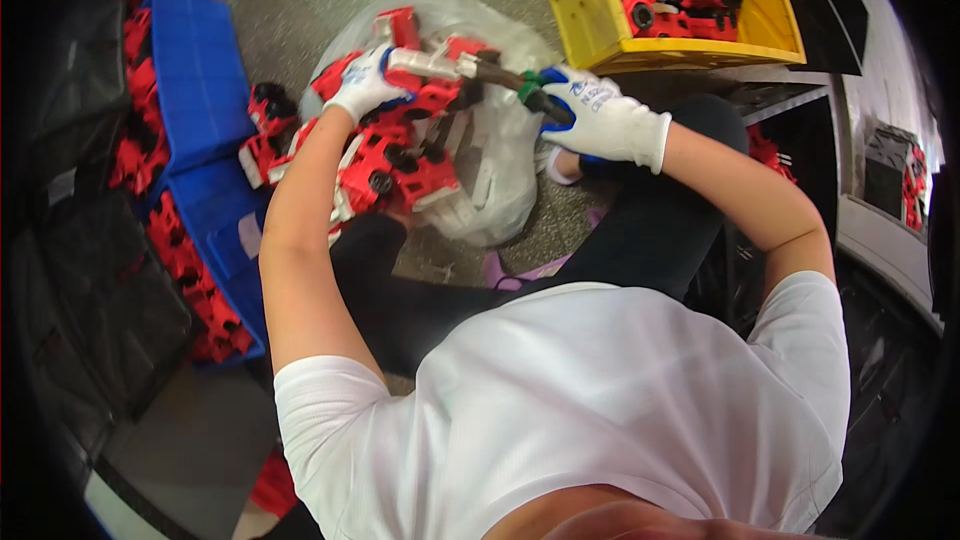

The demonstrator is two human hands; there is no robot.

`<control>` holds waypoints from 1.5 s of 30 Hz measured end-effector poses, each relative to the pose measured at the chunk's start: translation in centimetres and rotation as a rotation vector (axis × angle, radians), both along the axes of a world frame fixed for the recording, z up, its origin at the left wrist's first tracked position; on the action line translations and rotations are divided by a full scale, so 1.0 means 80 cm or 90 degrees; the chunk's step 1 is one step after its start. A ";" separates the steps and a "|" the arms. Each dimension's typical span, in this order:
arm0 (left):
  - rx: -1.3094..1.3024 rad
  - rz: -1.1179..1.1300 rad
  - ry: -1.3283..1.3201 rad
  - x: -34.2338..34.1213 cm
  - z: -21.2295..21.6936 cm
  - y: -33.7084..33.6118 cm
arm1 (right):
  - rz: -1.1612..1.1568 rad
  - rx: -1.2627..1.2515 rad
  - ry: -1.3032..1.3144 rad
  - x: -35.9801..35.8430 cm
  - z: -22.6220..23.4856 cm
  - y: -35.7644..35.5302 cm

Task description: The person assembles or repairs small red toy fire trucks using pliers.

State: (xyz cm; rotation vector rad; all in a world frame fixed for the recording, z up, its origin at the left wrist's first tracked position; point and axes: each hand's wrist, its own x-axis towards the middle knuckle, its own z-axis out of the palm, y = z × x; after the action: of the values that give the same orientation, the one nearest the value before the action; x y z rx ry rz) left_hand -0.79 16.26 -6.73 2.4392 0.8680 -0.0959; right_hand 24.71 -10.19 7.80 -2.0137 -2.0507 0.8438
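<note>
My left hand point(370, 88), in a white glove with blue palm, grips a red-and-white toy truck point(436, 98) above a clear plastic bag point(512, 205). A white bar-like part point(424, 63) of the truck points to the right. My right hand point(605, 122), gloved the same way, is closed around a dark screwdriver-like tool point(500, 74) with green bands. Its pale tip is close to the end of the white part; whether they touch I cannot tell. More red toy trucks point(395, 168) lie heaped on the bag below my left hand.
A yellow bin point(690, 52) of red toy trucks with black wheels stands at the far right. Blue bins point(196, 85) line the left side, with red toys point(195, 275) beyond them. A purple object point(520, 275) lies on the floor by my legs.
</note>
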 end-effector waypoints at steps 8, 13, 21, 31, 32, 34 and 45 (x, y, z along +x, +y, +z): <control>-0.160 -0.149 0.118 0.010 0.207 -0.103 | 0.101 0.017 -0.205 -0.033 0.042 -0.036; -0.123 -0.162 0.218 0.018 0.263 -0.163 | 0.137 0.011 -0.241 -0.046 0.078 -0.083; -0.084 -0.229 0.297 0.054 0.306 -0.247 | 0.205 0.033 -0.212 -0.033 0.092 -0.136; -0.018 -0.194 0.242 0.023 0.278 -0.265 | 0.174 0.065 -0.214 -0.040 0.090 -0.153; 0.202 -0.190 0.147 0.015 0.279 -0.273 | 0.158 0.118 -0.132 -0.026 0.077 -0.154; 0.509 -0.163 -0.072 -0.007 0.283 -0.263 | 0.136 0.004 0.065 -0.016 0.106 -0.152; 0.792 -0.241 -0.319 0.003 0.289 -0.266 | 0.024 -0.315 0.606 -0.027 0.125 -0.164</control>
State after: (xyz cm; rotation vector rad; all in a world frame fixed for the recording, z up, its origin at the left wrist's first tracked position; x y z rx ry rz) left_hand -0.53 -5.05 16.36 3.4246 0.1764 1.1945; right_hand 22.58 -23.28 17.84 -1.2625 -1.3895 1.9679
